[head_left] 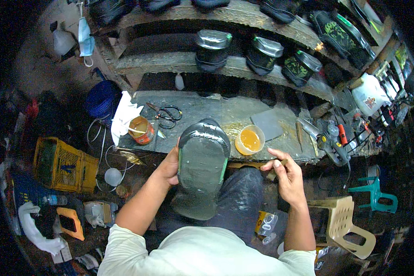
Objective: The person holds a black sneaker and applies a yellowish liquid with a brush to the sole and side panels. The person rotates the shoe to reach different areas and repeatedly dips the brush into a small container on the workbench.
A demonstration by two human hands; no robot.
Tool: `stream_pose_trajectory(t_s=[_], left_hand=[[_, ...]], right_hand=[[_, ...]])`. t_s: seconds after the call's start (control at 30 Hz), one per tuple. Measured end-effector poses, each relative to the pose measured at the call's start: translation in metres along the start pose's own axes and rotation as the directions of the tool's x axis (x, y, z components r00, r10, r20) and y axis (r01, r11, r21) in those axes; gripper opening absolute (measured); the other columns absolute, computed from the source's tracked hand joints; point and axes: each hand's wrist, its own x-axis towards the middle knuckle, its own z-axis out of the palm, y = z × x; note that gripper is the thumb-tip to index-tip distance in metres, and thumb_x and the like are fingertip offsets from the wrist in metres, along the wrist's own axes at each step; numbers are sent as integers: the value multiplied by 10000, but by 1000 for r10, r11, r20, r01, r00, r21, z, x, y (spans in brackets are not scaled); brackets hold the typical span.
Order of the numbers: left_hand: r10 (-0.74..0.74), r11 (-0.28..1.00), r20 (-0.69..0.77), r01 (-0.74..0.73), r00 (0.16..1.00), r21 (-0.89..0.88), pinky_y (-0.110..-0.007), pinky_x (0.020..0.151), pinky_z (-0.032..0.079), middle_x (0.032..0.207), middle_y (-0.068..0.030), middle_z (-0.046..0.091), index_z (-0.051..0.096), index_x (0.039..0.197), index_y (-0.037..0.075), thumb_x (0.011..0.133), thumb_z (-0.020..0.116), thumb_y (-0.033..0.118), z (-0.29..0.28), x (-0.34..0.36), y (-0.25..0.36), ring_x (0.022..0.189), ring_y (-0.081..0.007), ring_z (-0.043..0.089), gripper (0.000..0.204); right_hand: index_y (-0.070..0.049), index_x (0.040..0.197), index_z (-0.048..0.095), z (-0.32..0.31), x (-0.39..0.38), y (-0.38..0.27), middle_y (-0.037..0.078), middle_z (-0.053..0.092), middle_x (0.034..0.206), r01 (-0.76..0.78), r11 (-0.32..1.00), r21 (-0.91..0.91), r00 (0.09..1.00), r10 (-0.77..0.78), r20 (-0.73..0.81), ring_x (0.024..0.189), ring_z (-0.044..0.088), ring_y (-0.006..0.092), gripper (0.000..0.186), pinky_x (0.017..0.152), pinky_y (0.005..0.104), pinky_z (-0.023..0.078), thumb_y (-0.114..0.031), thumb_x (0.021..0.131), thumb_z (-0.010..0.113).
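A black shoe (pixel 201 163) is held sole up in front of me, with green trim along its sides and a glossy toe end. My left hand (pixel 171 166) is closed on the shoe's left side, and its fingers are partly hidden underneath. To the right of the shoe, my right hand (pixel 287 179) is raised near the bench edge, its fingers curled around a small brownish thing that I cannot make out. A clear cup (pixel 261 139) of amber liquid stands on the bench between the shoe and my right hand.
On the bench (pixel 198 103) are an orange-red can (pixel 145 138), scissors (pixel 167 117) and a grey sheet (pixel 267 124). Tools, including a heat gun (pixel 333 149), crowd its right end. Shoes (pixel 212 48) line the shelves above. A yellow crate (pixel 64 163) and a beige chair (pixel 342 225) flank me.
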Motion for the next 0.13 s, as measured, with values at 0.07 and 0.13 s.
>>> stream_pose_trajectory(t_s=[0.07, 0.13], left_hand=[[-91, 995, 65, 89, 994, 39, -493, 1102, 494, 1475, -174, 566, 462, 1520, 70, 853, 644, 741, -1, 9, 1, 1311, -315, 599, 963], [-162, 985, 92, 157, 982, 66, -497, 1104, 491, 1483, -176, 560, 456, 1527, 72, 841, 655, 746, 1, 18, -3, 1314, -321, 597, 981]], right_hand=[[-29, 1379, 628, -10, 8, 7, 78, 689, 1015, 135, 989, -63, 989, -130, 75, 926, 666, 163, 345, 866, 298, 504, -165, 1067, 570], [-116, 1364, 658, -24, 19, 13, 97, 670, 1087, 328, 907, -265, 942, -292, 168, 1087, 633, 178, 348, 921, 306, 484, -167, 1020, 655]])
